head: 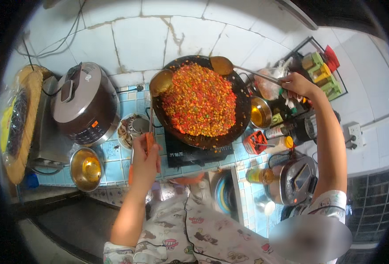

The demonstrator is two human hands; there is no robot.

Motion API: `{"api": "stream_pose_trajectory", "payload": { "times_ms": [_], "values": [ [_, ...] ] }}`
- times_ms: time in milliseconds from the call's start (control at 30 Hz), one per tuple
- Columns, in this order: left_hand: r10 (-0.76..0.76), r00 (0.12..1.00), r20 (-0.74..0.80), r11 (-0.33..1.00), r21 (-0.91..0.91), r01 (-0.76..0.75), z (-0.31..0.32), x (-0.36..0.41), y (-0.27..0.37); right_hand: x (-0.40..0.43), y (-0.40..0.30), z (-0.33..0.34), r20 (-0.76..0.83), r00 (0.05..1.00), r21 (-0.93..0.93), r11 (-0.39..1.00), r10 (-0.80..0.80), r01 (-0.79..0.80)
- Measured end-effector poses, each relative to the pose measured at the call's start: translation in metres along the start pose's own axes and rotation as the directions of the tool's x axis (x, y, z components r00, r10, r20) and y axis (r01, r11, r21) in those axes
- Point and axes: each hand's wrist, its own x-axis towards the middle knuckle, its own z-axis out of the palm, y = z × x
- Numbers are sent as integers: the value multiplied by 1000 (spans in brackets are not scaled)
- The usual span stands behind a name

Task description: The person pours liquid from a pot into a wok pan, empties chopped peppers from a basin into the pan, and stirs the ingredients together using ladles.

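A dark wok (242, 112) holds a heap of chopped red chili peppers mixed with yellow bits (201, 99). It rests on a black induction cooker (197, 158). My left hand (146, 153) grips the orange handle of a wide-headed metal wok utensil (161, 82), whose oily head lies at the wok's left rim. In my right hand (296, 86) is the handle of a second metal wok utensil (221, 65). Its rounded head is over the upper right edge of the food. Whether each head is a ladle or a turner, I cannot tell.
To the left stand an electric pressure cooker (82, 105), a plate of scraps (124, 135) and a steel bowl with oil (86, 170). A bowl of oil (260, 112), a red container (255, 142), bottles (277, 131) and a rice cooker (296, 181) are at right. Tiled wall (138, 43) rises behind.
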Motion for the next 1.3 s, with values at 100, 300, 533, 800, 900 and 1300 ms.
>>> {"api": "stream_pose_trajectory", "payload": {
  "times_ms": [100,300,533,800,900,1300],
  "values": [
    [-38,999,-29,999,-27,38,4,-4,5,57,8,17,-8,999,-329,944,-47,42],
    [-32,997,-68,999,33,34,-3,2,8,39,13,80,-152,684,-772,518,-714,369],
    [-5,1000,3,1000,7,5,0,15,19,-83,37,123,-145,818,-740,609,-557,284],
    [-52,999,15,998,21,52,-10,8,26,-211,-9,109,-92,959,-452,870,-268,199],
    [-39,999,11,999,-23,39,-16,5,22,-195,-28,139,64,971,-618,754,-232,221],
    [8,1000,-7,998,-69,-8,-39,9,23,-158,-73,84,-295,864,-795,607,-407,14]
  ]
}}
